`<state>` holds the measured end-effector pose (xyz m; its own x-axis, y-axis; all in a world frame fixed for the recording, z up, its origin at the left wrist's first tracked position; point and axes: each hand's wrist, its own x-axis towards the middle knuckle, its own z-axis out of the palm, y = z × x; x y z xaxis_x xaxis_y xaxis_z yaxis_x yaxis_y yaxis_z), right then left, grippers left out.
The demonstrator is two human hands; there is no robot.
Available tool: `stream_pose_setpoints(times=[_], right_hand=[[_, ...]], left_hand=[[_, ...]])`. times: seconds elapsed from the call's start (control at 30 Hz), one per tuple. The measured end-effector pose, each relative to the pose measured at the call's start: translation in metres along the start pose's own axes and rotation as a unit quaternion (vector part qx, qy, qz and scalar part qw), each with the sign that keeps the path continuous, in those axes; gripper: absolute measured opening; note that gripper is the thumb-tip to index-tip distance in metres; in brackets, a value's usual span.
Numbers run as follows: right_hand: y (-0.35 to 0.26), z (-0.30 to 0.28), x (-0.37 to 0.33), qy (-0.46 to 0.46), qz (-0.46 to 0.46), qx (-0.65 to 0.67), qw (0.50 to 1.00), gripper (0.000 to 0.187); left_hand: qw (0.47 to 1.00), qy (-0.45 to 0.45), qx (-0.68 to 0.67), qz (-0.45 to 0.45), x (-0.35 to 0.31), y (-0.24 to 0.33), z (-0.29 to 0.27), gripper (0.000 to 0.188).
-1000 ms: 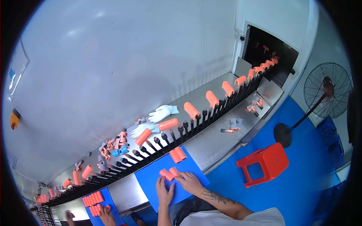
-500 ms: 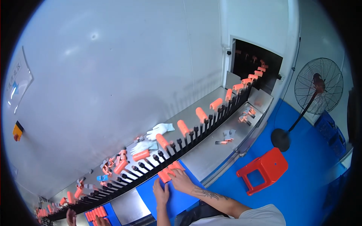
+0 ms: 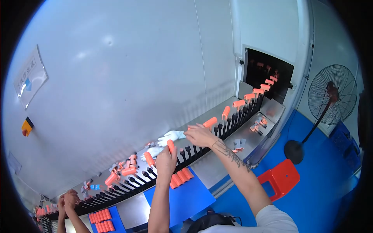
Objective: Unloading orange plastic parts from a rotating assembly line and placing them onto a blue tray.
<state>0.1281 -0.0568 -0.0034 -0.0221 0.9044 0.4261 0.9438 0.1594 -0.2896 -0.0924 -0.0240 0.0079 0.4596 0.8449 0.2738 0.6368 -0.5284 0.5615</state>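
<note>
Curved orange plastic shells ride on a line of black pegs [image 3: 188,150] crossing in front of me. My left hand [image 3: 165,163] is raised at the pegs, fingers closed around an upright orange shell [image 3: 171,145]. Farther right, my right hand [image 3: 202,136] reaches over the line, its fingers bent round another shell; only a bit of orange shows by the fingertips. Just below, several orange shells [image 3: 181,178] lie side by side on a blue mat [image 3: 194,199]. Another shell [image 3: 149,159] sits on a peg left of my left hand.
White gloves [image 3: 171,137] and loose orange pieces [image 3: 123,165] lie behind the pegs. At lower left, a co-worker's hands [image 3: 70,199] are near the line, above another mat of shells [image 3: 101,220]. A red stool [image 3: 285,178] and a standing fan [image 3: 332,97] are at right.
Both my hands have left the shells on the blue mat and moved up to the pegs, each taking hold of a shell. The co-worker's hands have risen from their mat. The view has shifted slightly.
</note>
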Motion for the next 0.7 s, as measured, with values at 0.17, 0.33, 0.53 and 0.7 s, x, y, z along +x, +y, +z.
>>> stream_pose_setpoints(times=[0.17, 0.33, 0.53, 0.7], right_hand=[[-0.039, 0.004, -0.012, -0.043, 0.002, -0.069, 0.997, 0.036], [-0.050, 0.010, 0.038, -0.063, -0.002, -0.024, 0.998, 0.019], [-0.011, 0.022, 0.038, 0.074, 0.121, 0.460, 0.877, 0.033], [-0.104, 0.111, -0.113, -0.066, 0.080, 0.344, 0.933, 0.040]], left_hand=[[0.986, 0.001, 0.164, 0.027, -0.009, -0.031, -0.019, 0.030], [0.978, -0.026, 0.203, 0.035, 0.015, -0.050, -0.047, 0.032], [0.957, 0.068, -0.254, -0.122, -0.010, -0.101, -0.094, 0.024], [0.988, -0.119, -0.078, -0.058, -0.170, -0.162, -0.030, 0.036]])
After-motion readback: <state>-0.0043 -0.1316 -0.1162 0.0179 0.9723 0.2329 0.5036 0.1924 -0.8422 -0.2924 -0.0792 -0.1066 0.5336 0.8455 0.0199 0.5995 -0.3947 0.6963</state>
